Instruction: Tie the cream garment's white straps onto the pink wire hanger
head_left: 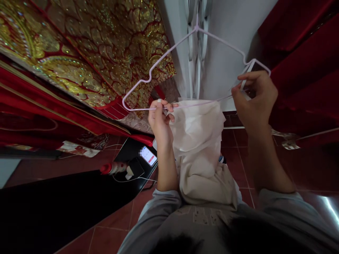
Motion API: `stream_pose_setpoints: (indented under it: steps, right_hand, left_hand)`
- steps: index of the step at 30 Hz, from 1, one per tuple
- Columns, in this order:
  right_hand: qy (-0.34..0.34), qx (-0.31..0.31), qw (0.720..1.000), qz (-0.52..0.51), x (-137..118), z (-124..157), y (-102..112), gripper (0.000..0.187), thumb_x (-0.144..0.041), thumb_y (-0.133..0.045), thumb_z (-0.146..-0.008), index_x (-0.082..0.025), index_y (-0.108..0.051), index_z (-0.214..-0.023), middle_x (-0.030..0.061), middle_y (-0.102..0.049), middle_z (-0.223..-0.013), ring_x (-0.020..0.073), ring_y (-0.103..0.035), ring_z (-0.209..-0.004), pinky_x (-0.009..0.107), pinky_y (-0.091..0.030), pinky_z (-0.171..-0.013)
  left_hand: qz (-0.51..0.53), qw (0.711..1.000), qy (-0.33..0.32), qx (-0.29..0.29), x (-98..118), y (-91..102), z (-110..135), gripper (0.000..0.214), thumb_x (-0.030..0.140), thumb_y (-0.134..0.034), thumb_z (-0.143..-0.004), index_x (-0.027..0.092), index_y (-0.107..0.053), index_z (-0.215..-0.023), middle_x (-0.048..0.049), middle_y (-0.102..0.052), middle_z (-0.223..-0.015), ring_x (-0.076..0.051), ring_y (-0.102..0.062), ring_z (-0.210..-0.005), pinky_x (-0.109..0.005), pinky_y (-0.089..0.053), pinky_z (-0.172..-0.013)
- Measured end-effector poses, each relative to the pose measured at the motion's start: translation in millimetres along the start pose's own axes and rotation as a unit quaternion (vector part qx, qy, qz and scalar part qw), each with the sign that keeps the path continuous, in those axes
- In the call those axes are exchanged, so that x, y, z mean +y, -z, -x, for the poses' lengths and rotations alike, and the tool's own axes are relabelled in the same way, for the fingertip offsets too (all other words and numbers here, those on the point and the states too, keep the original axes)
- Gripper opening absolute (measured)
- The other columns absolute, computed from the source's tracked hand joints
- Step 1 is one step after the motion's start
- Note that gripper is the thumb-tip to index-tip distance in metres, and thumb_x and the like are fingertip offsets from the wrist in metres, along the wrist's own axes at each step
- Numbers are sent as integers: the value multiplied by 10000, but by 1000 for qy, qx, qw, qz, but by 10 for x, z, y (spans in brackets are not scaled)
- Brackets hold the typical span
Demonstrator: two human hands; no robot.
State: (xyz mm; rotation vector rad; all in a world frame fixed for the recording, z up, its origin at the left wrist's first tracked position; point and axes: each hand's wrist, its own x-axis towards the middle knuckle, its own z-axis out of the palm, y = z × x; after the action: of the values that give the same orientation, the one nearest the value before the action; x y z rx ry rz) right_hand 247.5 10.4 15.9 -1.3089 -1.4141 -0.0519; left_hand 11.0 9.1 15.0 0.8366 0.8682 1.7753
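A pale lilac wire hanger (pixel 169 53) hangs by its hook from a white metal fitting (pixel 197 21) on the wall. A cream-white garment (pixel 198 141) is draped over the hanger's bottom bar and falls toward me. My left hand (pixel 160 118) is closed in a pinch on the bottom bar and the cloth's left edge. My right hand (pixel 253 98) is closed around the hanger's right shoulder, where a white strap of the garment lies.
A red and gold embroidered garment (pixel 87 46) hangs at the upper left, and dark red velvet cloth (pixel 304 70) hangs at the right. On a black surface (pixel 66 204) at lower left lie a lit phone (pixel 148 156), a charger and a red-ended power strip (pixel 113 168). The floor has red tiles (pixel 238 148).
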Motion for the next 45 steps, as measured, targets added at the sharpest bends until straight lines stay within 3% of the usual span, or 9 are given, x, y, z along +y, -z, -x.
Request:
stream_pose_setpoints:
  steps: [5, 13, 18, 25, 31, 36, 40, 42, 45]
  right_hand:
    - [38, 56, 989, -131, -70, 15, -9, 178, -429, -631, -968, -285, -687, -1056, 62, -740, -958, 229, -730, -833, 456, -624, -766]
    - [69, 136, 967, -205, 114, -236, -14, 409, -525, -772, -893, -241, -683, -1173, 80, -794, -1168, 279, -773, -1146, 538, -629, -1041]
    - [68, 154, 965, -201, 8, -458, 13, 356, -586, -799, -864, -249, -750, -967, 26, -802, -922, 232, -797, -890, 472, -677, -841]
    - [-57, 233, 920, -311, -14, -651, -125, 359, -530, -611, -1000, -256, -458, -827, -42, -678, -718, 97, -692, -559, 224, -521, -485]
    - [-89, 127, 895, -419, 441, -702, 135, 290, -318, -498, -1060, -287, -773, -971, -59, -799, -1148, 150, -728, -1261, 371, -555, -1111]
    - [-42, 205, 897, -390, 591, -502, 306, 212, -263, -726, -927, -437, -845, -949, -154, -803, -1094, 167, -752, -1209, 362, -534, -1067]
    - [118, 231, 934, -248, 220, -83, 251, 317, -376, -833, -863, -379, -806, -1179, -40, -802, -1225, 241, -775, -1148, 432, -596, -1027]
    - [168, 29, 972, -160, -6, 70, 198, 501, -398, -881, -813, -326, -761, -1294, 38, -808, -1210, 280, -786, -1094, 448, -638, -944]
    - [184, -211, 958, -61, -191, 125, 109, 414, -461, -813, -869, -278, -743, -1234, 65, -810, -1198, 299, -776, -1089, 500, -609, -975]
  left_hand:
    - [2, 1000, -2, -21, -84, -22, 109, 320, 476, -732, -934, 211, -571, -852, 14, -549, -672, -146, -719, -756, -168, -309, -437]
    - [-1, 1000, 6, -5, -118, -56, 130, 298, 465, -729, -918, 218, -578, -843, 16, -520, -658, -153, -710, -754, -181, -324, -455]
    - [6, 1000, 8, -2, -15, -67, 141, 258, 412, -702, -970, 225, -596, -827, 23, -509, -647, -138, -655, -663, -197, -429, -514]
    - [0, 1000, 17, -25, 77, -7, 111, 277, 399, -691, -1004, 213, -600, -820, 18, -546, -653, -124, -652, -645, -174, -429, -486]
    - [-6, 999, 22, -38, 78, 40, 82, 289, 425, -717, -988, 209, -598, -837, 13, -557, -651, -144, -724, -729, -153, -364, -426]
    - [14, 999, 18, -49, 96, 53, 62, 268, 407, -726, -984, 209, -607, -849, 8, -574, -665, -146, -729, -732, -156, -392, -434]
    - [22, 998, 15, -56, 51, 48, 54, 278, 437, -745, -966, 211, -614, -871, 7, -579, -686, -142, -728, -739, -152, -389, -434]
    - [22, 998, 12, -63, -1, 45, 69, 279, 454, -747, -958, 215, -618, -890, 0, -592, -714, -153, -742, -787, -155, -391, -439]
    - [20, 997, 5, -74, -101, 77, 113, 229, 433, -736, -948, 228, -635, -952, -29, -675, -828, -194, -762, -946, -167, -437, -484]
